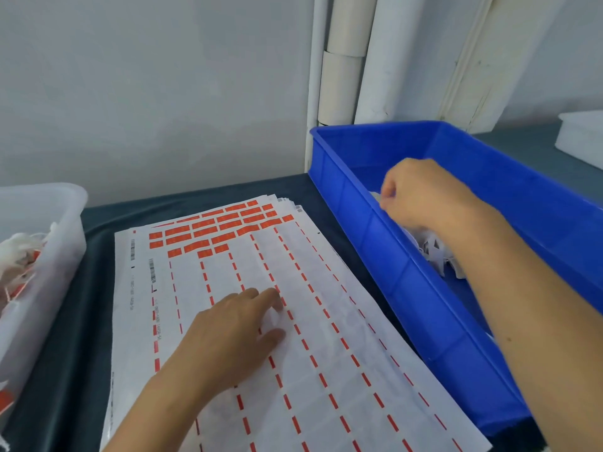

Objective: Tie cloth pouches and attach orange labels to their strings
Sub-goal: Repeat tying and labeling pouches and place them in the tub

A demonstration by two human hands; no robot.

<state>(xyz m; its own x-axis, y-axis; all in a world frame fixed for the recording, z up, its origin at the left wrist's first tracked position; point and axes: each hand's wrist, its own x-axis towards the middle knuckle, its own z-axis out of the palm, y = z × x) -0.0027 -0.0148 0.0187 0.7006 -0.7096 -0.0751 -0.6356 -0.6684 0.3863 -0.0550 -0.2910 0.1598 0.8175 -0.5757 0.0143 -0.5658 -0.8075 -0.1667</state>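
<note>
Left hand (235, 334) flat on label sheet (326, 370); right hand (421, 194), seemingly pinching, inside blue bin (538, 203).

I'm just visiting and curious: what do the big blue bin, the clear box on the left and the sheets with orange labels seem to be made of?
The big blue rectangular bin looks like rigid moulded plastic: glossy, with ribbed walls. The clear box on the left seems a translucent, frosted plastic, since its contents show through dimly. The white sheets with orange labels look like thin paper backing, slightly shiny, probably a release liner.
</note>
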